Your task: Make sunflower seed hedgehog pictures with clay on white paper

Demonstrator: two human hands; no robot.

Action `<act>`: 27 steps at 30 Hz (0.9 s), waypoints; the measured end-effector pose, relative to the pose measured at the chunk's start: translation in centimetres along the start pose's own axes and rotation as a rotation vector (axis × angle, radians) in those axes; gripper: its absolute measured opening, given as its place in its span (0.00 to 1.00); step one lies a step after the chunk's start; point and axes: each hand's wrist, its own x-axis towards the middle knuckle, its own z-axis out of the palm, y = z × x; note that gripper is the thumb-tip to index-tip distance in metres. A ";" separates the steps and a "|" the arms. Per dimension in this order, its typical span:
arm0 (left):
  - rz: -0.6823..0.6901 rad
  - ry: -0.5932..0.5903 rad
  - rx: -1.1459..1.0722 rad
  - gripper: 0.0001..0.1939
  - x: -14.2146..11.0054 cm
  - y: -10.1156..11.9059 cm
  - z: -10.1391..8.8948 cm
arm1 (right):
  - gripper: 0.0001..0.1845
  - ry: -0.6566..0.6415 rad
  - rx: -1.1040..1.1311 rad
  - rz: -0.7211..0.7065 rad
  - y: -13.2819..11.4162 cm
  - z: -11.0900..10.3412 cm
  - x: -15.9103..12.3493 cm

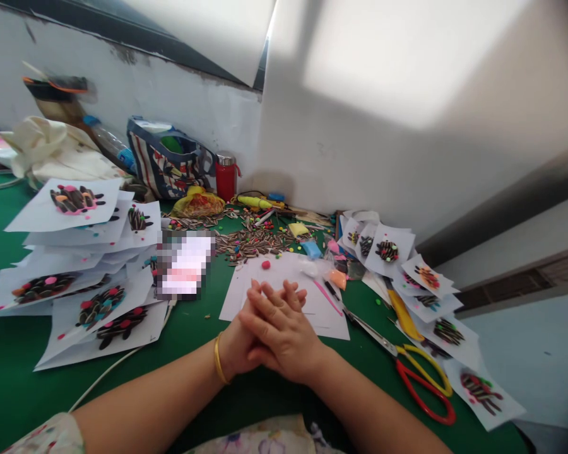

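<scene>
My right hand (281,328) lies across my left hand (236,350), palms pressed together over the green table (9,378). The fingers of both point away from me, and whatever may be between the palms is hidden. A gold bangle (219,359) sits on my left wrist. Just beyond the fingertips lies a white sheet of paper (288,277) with a small pink clay ball (266,265) on it. A heap of sunflower seeds (250,243) and coloured clay bits lies behind the sheet.
Red-and-yellow scissors (419,375), a yellow cutter (403,314) and a pink stick (326,296) lie to the right. Paper sheets with seed-and-clay figures are stacked at the left (99,306) and right (426,277). A striped bag (165,164) and a red flask (226,178) stand by the wall.
</scene>
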 end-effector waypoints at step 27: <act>0.168 0.492 1.854 0.34 7.9 6.1 -9.4 | 0.27 0.350 0.403 0.336 3.5 -0.2 -2.9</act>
